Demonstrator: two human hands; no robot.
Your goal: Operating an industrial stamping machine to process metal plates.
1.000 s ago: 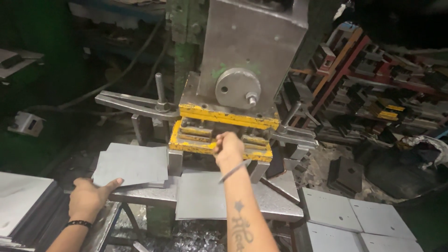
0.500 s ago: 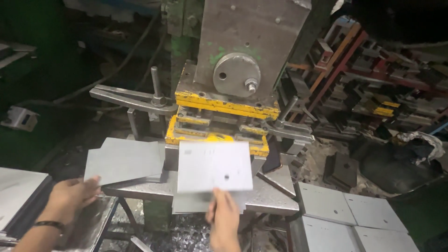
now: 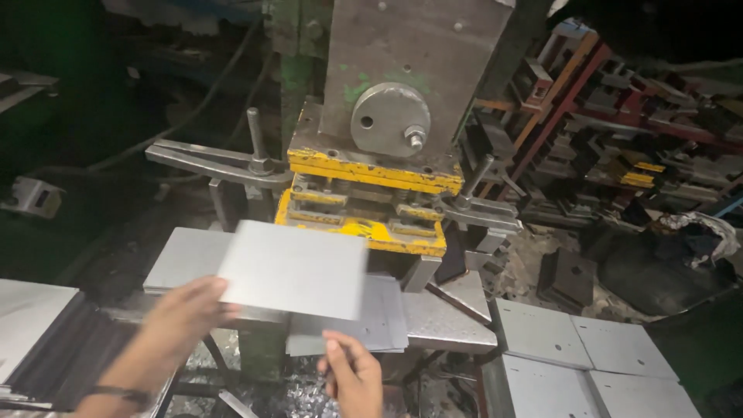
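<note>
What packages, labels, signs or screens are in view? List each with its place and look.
None can be made out: no package, label, sign or screen.
Nearest to a marking is the yellow painted band across the grey press, worn and chipped, above the metal sheet at the hands.

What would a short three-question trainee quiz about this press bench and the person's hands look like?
1. True or false: the left hand holds a flat grey metal sheet in front of the press.
2. What colour is the die block under the press's grey head? A red, B yellow, C blue.
3. Where do the finished-looking grey plates lie: to the left or the right of the right hand?

Key: 1 true. 2 B, yellow with worn paint. 3 to the right, laid flat side by side; the right hand is below the sheet, and whether it touches anything cannot be told.
</note>
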